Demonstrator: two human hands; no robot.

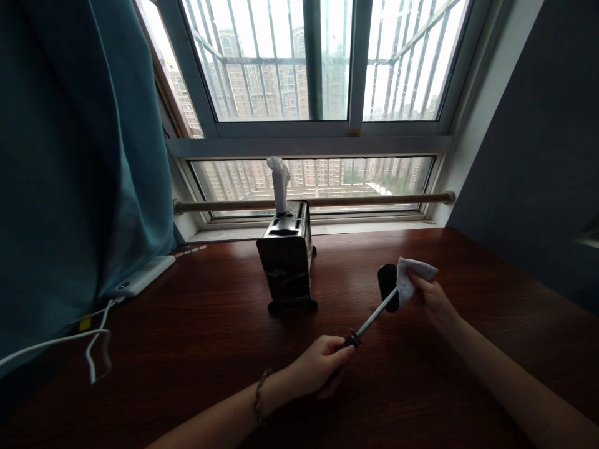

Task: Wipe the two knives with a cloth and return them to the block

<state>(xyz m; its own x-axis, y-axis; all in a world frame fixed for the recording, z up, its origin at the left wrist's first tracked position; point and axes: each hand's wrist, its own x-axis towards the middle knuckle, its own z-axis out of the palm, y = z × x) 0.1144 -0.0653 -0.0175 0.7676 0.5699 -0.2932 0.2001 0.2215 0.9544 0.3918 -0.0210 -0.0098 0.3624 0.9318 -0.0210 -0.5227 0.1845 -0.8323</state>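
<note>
Head view: left hand [325, 365] and right hand [428, 299] at a slim grey metal rod with a black handle [377, 313]

The person's left hand has its fingers wrapped tightly around the black handle, just below a small dark guard [354, 337]. A dark braided bracelet [259, 396] circles that wrist. The rod slants up and to the right, over the right half of a glossy reddish-brown wooden table [210, 349], and its far end meets a folded white cloth [415, 273]. The right hand's thumb and fingers are pinched together on that cloth; whether they press the rod through it cannot be told. Just behind this end shows a flat black piece with rounded corners [386, 284]; whether it touches the rod is unclear.

Left of the rod and apart from it, a glossy black slotted holder [285, 268] stands upright on the table, with a crumpled white upright piece [280, 187] rising from its top. Farther left, a white power strip [145, 277] with a white cable [96, 346] lies beside a blue fabric curtain [135, 156]. Beyond the table is a grey-framed window [281, 130].
</note>
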